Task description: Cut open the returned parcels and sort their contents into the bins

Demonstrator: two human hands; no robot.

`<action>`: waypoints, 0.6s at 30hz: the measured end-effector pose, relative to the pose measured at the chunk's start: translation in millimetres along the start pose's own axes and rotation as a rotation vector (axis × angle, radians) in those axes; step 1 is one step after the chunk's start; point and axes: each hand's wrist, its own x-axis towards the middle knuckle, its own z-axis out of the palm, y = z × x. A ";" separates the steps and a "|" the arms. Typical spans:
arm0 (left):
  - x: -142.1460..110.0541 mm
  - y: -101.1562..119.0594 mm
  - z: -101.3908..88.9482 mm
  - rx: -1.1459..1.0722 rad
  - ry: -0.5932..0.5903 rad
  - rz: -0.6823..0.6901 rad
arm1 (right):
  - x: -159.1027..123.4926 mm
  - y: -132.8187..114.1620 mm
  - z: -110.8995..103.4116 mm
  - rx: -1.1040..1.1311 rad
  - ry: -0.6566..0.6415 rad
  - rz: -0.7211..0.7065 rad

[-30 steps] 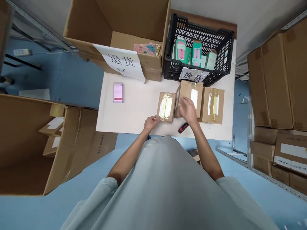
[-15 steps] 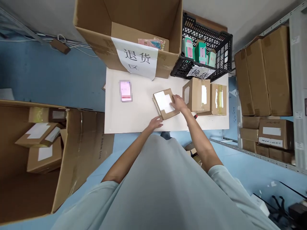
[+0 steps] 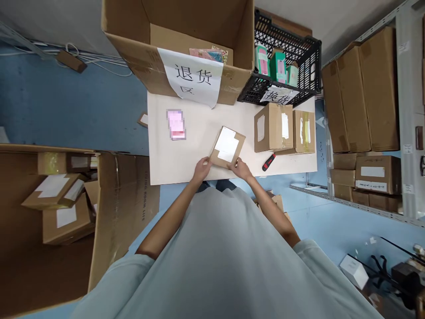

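Note:
A small flat cardboard box (image 3: 217, 156) with a white label on top is at the front middle of the white table (image 3: 172, 164). My left hand (image 3: 202, 170) grips its near left corner, and my right hand (image 3: 241, 169) grips the near right corner. Both sets of fingers are closed on its edges. To the right of my right hand lies a red and black box cutter (image 3: 268, 162). Two taped cardboard boxes (image 3: 274, 128) stand behind the cutter. A phone-like pink item (image 3: 176, 124), blurred out, lies at the table's left.
At the back stand a large open carton (image 3: 139, 62) with a paper sign and a black plastic crate (image 3: 308, 66) holding green boxes. Another big carton (image 3: 122, 199) with parcels is at the left. A metal shelf (image 3: 410, 146) with boxes rises on the right.
My right hand has moved from the flat box's right side to its near right corner. My left hand now grips the box, which has turned. The box cutter has come into full view.

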 end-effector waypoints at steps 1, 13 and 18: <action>-0.4 1.0 -10.4 -0.006 0.033 -0.018 | -3.8 0.5 2.8 0.021 -0.020 -0.014; -6.4 46.3 -17.3 -0.192 0.092 -0.384 | 93.6 -32.3 -78.6 0.153 -0.006 -0.220; -14.9 57.1 -8.3 -0.170 0.194 -0.268 | 87.5 -28.6 -78.2 0.197 0.006 -0.213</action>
